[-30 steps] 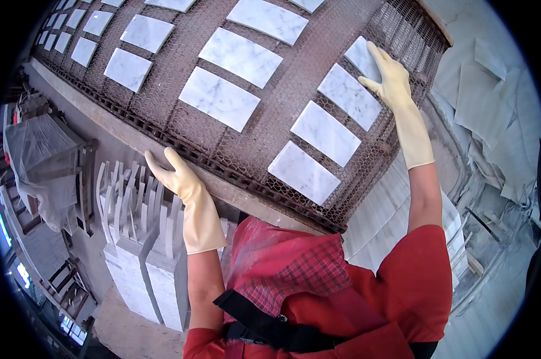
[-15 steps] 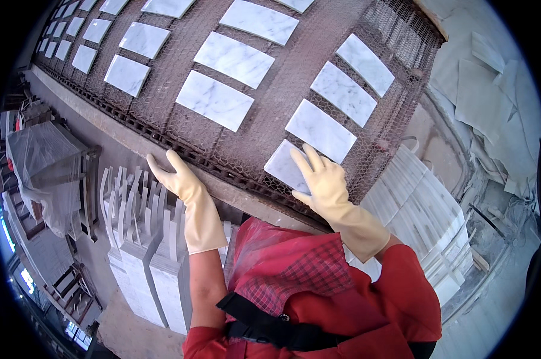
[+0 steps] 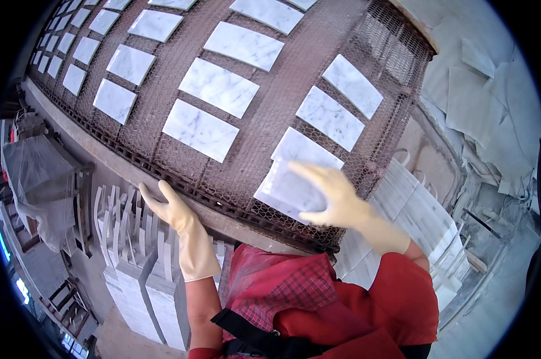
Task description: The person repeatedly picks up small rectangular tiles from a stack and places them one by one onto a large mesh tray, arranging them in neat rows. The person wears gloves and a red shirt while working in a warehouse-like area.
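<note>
White rectangular marble tiles with grey veins lie in rows on a rusty wire-mesh rack. My right hand (image 3: 330,197), in a pale yellow rubber glove and partly blurred, spans the nearest marble tile (image 3: 282,188). Its fingers reach the far edge and the thumb is at the near edge. That tile meets or overlaps the neighbouring tile (image 3: 312,148); I cannot tell which. My left hand (image 3: 173,209), gloved alike, holds nothing and rests at the rack's front rail, thumb and fingers spread.
The wire-mesh rack (image 3: 246,161) stretches away to the upper left. Upright stone slabs (image 3: 135,293) stand below my left hand. Long pale slabs (image 3: 408,197) lean at the right, with broken sheets (image 3: 480,102) beyond. A plastic-wrapped stack (image 3: 40,185) is at far left.
The tile under my right hand has shifted against its neighbour, closing the gap between them. The view has moved slightly, so the rack appears lower. My left hand stays by the rail.
</note>
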Motion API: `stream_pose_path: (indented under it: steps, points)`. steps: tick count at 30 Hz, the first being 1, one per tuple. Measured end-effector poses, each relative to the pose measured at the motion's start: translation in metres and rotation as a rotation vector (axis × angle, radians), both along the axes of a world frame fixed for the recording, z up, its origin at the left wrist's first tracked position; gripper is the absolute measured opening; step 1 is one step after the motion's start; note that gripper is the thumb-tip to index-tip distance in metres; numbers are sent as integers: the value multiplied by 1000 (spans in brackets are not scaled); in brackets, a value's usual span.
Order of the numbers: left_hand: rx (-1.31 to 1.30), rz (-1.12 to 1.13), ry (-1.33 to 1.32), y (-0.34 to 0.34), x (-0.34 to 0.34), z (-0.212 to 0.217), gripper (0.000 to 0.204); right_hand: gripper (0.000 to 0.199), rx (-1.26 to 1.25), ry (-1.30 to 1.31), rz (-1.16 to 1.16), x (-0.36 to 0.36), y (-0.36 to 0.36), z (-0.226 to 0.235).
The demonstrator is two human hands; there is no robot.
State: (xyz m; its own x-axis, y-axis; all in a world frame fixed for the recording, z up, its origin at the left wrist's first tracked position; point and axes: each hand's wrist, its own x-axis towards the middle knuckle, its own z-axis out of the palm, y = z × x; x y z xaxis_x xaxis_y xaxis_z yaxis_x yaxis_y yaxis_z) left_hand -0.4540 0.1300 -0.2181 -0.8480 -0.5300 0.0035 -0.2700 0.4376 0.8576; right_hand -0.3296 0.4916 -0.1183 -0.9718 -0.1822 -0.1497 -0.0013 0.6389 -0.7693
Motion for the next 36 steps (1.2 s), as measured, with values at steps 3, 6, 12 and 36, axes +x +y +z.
stream_pose_path:
  steps: [3, 6, 12, 36]
  points:
    - [-24, 14, -4, -4, 5, 0, 82, 96, 146, 168, -43, -37, 43, 20]
    - [-9, 5, -12, 0, 4, 0, 82, 94, 422, 380, -232, -89, 108, 18]
    - [-35, 0, 10, -5, 4, -7, 82, 92, 570, 313, -283, -171, 241, -38]
    - [-110, 26, 15, -4, 11, -9, 82, 80, 692, 407, -129, -131, 162, -77]
